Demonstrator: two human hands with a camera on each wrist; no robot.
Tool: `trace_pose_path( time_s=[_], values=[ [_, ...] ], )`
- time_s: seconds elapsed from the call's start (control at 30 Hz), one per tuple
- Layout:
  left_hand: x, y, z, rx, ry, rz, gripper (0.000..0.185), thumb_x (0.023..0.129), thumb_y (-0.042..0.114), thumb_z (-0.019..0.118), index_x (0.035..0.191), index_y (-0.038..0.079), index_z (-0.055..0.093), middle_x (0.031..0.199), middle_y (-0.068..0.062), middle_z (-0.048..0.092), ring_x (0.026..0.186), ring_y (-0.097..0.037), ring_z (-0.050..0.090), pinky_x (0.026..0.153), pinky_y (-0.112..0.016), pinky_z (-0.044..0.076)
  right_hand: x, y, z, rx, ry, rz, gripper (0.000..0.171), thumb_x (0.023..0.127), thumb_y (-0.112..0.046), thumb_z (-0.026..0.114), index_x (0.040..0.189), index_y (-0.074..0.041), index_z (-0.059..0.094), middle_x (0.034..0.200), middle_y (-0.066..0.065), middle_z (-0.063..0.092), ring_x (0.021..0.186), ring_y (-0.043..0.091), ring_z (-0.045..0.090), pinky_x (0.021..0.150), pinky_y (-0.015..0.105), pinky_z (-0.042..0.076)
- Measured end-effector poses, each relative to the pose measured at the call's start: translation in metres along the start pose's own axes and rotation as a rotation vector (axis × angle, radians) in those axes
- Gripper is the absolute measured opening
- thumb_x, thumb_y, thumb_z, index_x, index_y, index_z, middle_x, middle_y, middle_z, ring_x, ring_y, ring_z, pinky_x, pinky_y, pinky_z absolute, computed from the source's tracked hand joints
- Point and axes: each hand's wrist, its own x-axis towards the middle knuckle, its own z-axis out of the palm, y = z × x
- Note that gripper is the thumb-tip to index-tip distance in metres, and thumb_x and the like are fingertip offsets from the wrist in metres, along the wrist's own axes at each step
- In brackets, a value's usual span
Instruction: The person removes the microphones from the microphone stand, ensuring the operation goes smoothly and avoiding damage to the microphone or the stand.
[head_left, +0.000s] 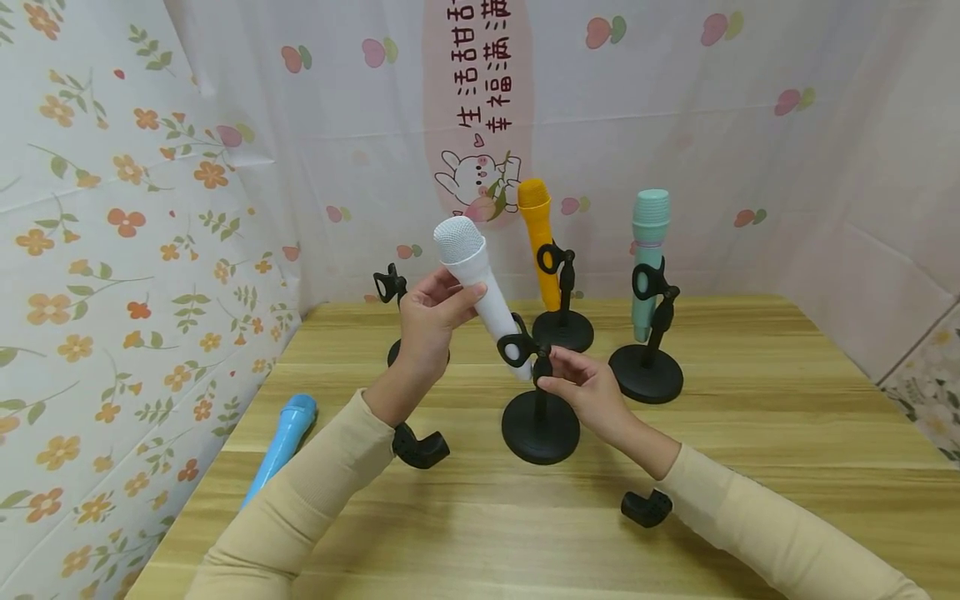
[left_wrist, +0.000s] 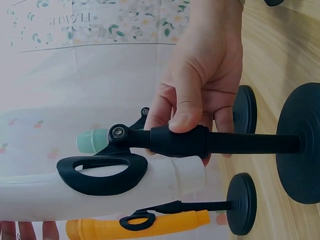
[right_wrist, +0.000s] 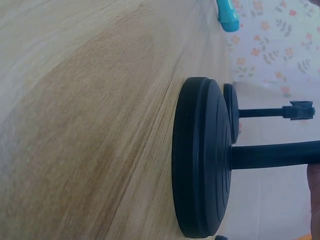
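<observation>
Item: white microphone, no brand or label I can read on it; the only writing is Chinese characters on the backdrop banner. My left hand grips its upper body. Its long axis is tilted, grille up-left and tail down-right, seated in the clip of the black stand on the wooden table, whose post my right hand pinches.

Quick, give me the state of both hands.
Left hand: holding the white microphone.
Right hand: gripping the black stand at its stem.
</observation>
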Motion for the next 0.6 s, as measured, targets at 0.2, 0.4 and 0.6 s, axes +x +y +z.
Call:
trace_pose_path(
  time_s=[0.2, 0.4, 0.6],
  values=[
    [0.0009, 0.0007, -0.0005, -0.027, 0.014, 0.003, 0.035, 0.086, -0.004, 0.069, 0.12, -0.004, 0.062, 0.107, -0.011, 0.066, 0.099, -0.025, 0.063, 0.083, -0.042, 0.055, -0.0007, -0.0005, -0.0003, -0.009, -0.005, 0.001, 0.04, 0.085, -0.002, 0.074, 0.123, 0.005, 0.062, 0.117, 0.017, 0.064, 0.099, 0.012, 0.059, 0.087, 0.02, 0.049],
    [0.0012, 0.0023, -0.0013, -0.04, 0.036, 0.0, 0.034, 0.086, -0.004, 0.069, 0.119, -0.004, 0.062, 0.108, -0.011, 0.066, 0.099, -0.025, 0.064, 0.082, -0.042, 0.056, -0.0009, -0.0001, -0.0008, -0.014, -0.001, 0.004, 0.04, 0.085, -0.002, 0.074, 0.123, 0.005, 0.062, 0.117, 0.016, 0.064, 0.101, 0.011, 0.059, 0.088, 0.019, 0.049],
    [0.0002, 0.0032, -0.0015, -0.051, 0.049, -0.006, 0.035, 0.086, -0.004, 0.069, 0.12, -0.004, 0.061, 0.108, -0.011, 0.066, 0.1, -0.025, 0.064, 0.083, -0.042, 0.055, -0.0007, 0.0, -0.0004, -0.014, 0.0, 0.007, 0.041, 0.085, -0.002, 0.074, 0.123, 0.005, 0.062, 0.119, 0.017, 0.063, 0.1, 0.009, 0.06, 0.088, 0.019, 0.049]
  ],
)
